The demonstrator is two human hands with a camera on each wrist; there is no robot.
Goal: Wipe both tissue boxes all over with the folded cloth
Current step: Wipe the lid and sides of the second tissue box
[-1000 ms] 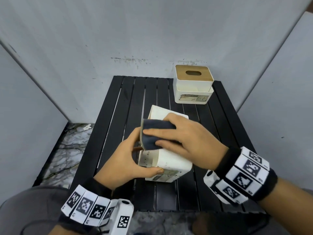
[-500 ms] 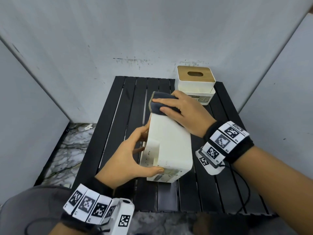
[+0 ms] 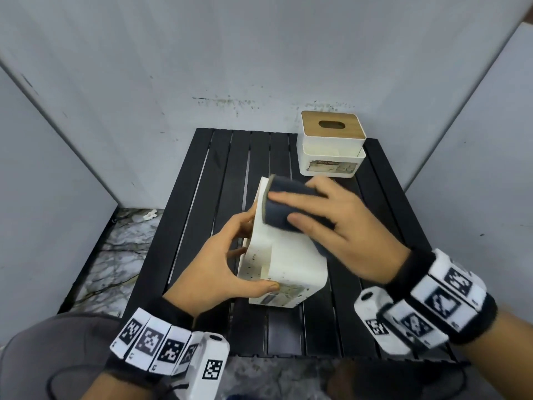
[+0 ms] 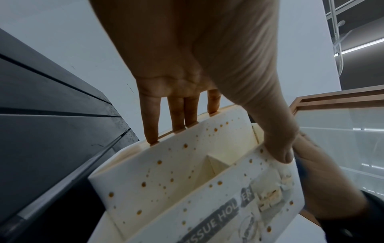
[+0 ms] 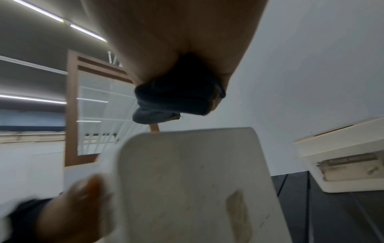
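Note:
A white, speckled tissue box (image 3: 291,264) lies tipped on its side mid-table. My left hand (image 3: 245,255) grips its near left end, thumb on the labelled face and fingers hooked over the open side's edge (image 4: 178,125). My right hand (image 3: 331,226) holds the dark grey folded cloth (image 3: 279,209) and presses it on the box's upper face near the far end, fingers stretched over it. In the right wrist view the cloth (image 5: 176,98) sits tucked between palm and thumb above the box (image 5: 187,180). The second tissue box (image 3: 331,148), white with a wooden slotted lid, stands upright at the back right.
The black slatted table (image 3: 202,226) is hemmed by grey walls behind and on both sides. Marbled floor (image 3: 115,255) shows to its left. The second box (image 5: 343,164) stands just beyond my right hand.
My right hand slid the cloth from the box's middle to its far end, then part of the way back toward me. My left hand kept its grip in place.

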